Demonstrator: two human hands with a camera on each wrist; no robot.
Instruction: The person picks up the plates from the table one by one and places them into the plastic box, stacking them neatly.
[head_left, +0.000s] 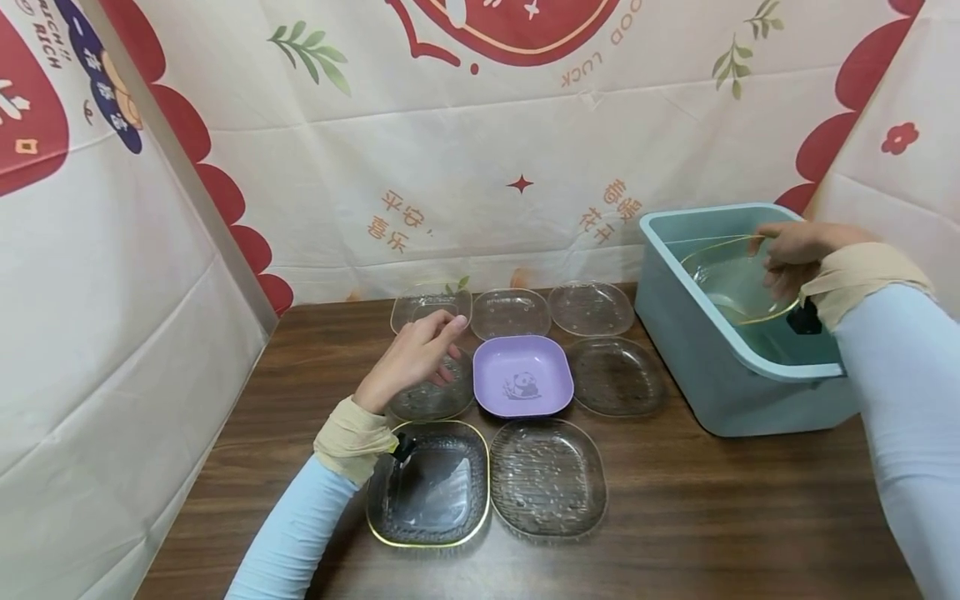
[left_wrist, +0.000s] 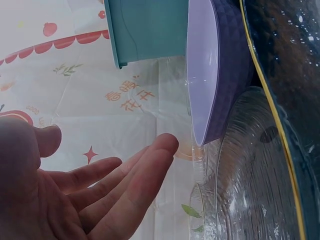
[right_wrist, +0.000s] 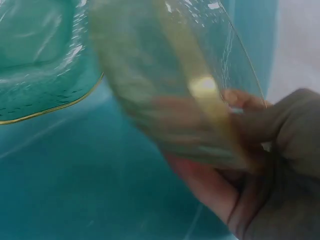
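My right hand [head_left: 798,250] is inside the teal bin [head_left: 697,358] and grips a clear gold-rimmed dish [head_left: 720,279] by its edge. The dish stands tilted and is blurred in the right wrist view. Another clear dish with a gold rim [right_wrist: 60,105] lies beside it in the bin. My left hand [head_left: 416,357] hovers with loosely bent fingers over the left side of the laid-out dishes, holding nothing. Below it a clear ribbed plate [head_left: 431,396] is partly hidden. To its right sits a purple plate with a panda print [head_left: 522,367].
Several clear plates stand in rows on the wooden table [head_left: 712,517], among them a back-right plate [head_left: 591,308] and a front-right plate [head_left: 549,479]. A gold-rimmed square dish [head_left: 435,492] is front left. A printed cloth [head_left: 480,183] hangs behind.
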